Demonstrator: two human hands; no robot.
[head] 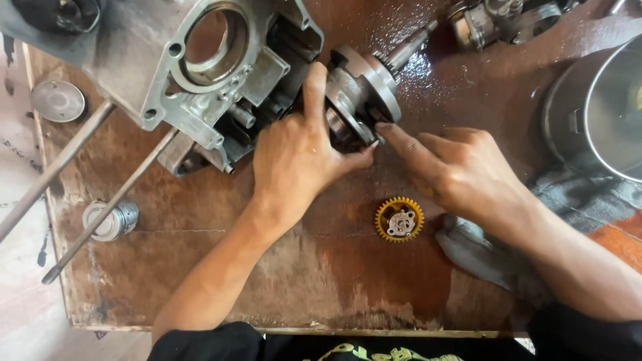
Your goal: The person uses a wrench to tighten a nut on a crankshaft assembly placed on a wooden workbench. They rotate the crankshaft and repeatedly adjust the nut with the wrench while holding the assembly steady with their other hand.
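A steel crankshaft assembly (364, 90) with a shaft pointing up-right lies on the oily wooden board (348, 267). My left hand (297, 160) grips its lower left side, thumb up along the web. My right hand (455, 170) comes in from the right, with the index fingertip touching the crankshaft's lower edge. An aluminium engine crankcase (200, 67) lies just left of the crankshaft. A yellow plastic gear (399, 219) with a metal hub rests on the board below my hands.
Two long metal rods (100, 207) cross the board's left side. A small metal cylinder (110, 220) and a round metal disc (58, 100) lie at the left. A steel basin (595, 107) sits at the right, a grey rag (481, 254) under my right wrist, engine parts (501, 20) at top.
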